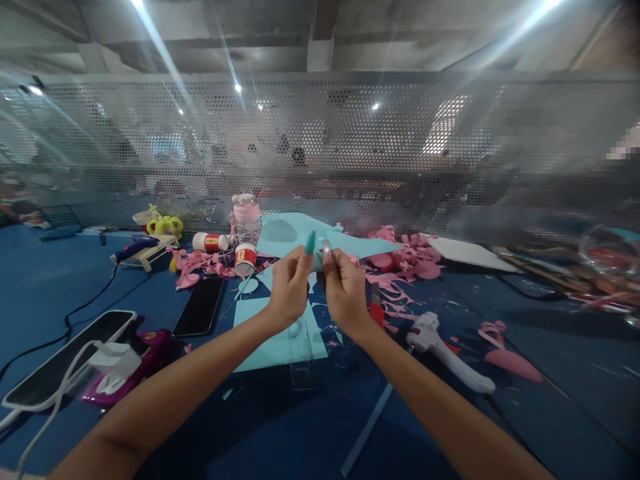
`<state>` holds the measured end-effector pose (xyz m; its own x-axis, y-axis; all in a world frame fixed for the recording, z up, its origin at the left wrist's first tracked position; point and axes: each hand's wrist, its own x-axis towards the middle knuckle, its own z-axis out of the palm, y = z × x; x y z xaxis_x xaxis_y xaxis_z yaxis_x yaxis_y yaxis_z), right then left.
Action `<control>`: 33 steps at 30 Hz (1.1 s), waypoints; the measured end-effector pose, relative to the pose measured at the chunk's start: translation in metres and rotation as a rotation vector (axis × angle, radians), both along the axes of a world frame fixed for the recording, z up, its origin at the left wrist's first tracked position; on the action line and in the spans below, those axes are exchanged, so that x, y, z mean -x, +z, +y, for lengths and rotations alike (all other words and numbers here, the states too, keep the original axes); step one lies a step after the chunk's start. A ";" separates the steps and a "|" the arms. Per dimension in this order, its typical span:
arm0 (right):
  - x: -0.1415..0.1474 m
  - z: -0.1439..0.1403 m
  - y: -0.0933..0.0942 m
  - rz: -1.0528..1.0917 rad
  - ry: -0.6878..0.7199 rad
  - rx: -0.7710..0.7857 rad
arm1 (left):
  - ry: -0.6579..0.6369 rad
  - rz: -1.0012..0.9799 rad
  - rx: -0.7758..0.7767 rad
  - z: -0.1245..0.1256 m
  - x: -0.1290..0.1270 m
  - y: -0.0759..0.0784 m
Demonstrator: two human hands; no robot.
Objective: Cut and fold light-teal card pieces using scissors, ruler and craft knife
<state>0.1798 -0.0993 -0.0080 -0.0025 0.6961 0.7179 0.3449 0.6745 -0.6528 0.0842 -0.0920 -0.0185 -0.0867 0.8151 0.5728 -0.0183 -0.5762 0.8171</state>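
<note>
Both hands are raised close together over the middle of the blue table. My left hand (291,287) is closed, its thumb with a long teal nail pressed on the curled fingers. Close beside it, my right hand (345,287) is closed in a pinch, thumb up. A small light-blue piece (319,262) shows between the two hands, mostly covered by the fingers. Behind them lies a large light-blue sheet (287,230) with cut edges. Below the hands, a clear ruler (301,363) rests on another light-blue sheet (257,343).
Pink scraps (415,257) are strewn behind and to the right. A glue gun (445,350) lies right, near a red-handled cutter (376,310). Left are a black phone (200,308), a white-edged device (65,360) with cables, and a pink-lidded bottle (247,220). A perforated metal panel (320,140) stands behind.
</note>
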 end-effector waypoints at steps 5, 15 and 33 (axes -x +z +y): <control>-0.002 0.000 0.003 -0.026 -0.009 -0.013 | 0.121 0.188 -0.084 0.001 0.008 0.004; -0.003 0.004 0.001 -0.076 0.029 0.043 | 0.245 0.544 -0.176 0.003 0.014 0.022; -0.002 0.005 0.002 -0.020 0.053 0.100 | 0.307 0.563 -0.168 0.003 0.013 0.019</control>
<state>0.1822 -0.0945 -0.0058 -0.0550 0.7625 0.6446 0.3243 0.6243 -0.7107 0.0708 -0.0887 0.0005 0.0489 0.6964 0.7160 0.5707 -0.6078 0.5522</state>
